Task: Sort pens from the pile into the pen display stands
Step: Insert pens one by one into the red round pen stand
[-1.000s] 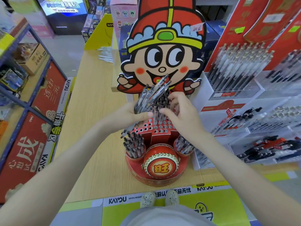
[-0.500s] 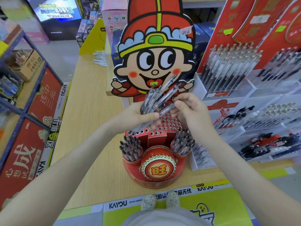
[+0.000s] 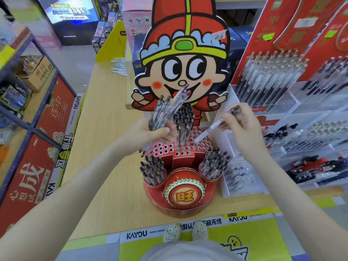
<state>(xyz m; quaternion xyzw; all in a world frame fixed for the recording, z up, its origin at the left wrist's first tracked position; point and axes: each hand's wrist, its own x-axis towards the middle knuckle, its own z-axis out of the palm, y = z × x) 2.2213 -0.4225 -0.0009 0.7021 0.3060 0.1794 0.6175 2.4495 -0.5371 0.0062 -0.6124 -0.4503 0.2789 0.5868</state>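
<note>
Head view: right hand (image 3: 243, 127) pinches a single pen (image 3: 211, 129), tip down at the holed top of the red display stand (image 3: 180, 160).
Pen tilted, tip at a hole on the stand's right side; whether it is inserted cannot be told. Left hand (image 3: 148, 134) grips a bundle of pens (image 3: 169, 108), fanned upward, just left of the standing pens (image 3: 183, 121) in the holes. Both front cups (image 3: 153, 172) full. Stand sits on the table (image 3: 105, 129) before a cartoon cutout (image 3: 182, 72); clear pen racks (image 3: 273, 78) on the right.

Lower ends of the pen bundle (image 3: 169, 108) (clear-barrelled) behind the left hand (image 3: 148, 132); price tag (image 3: 219, 35) blurred.
</note>
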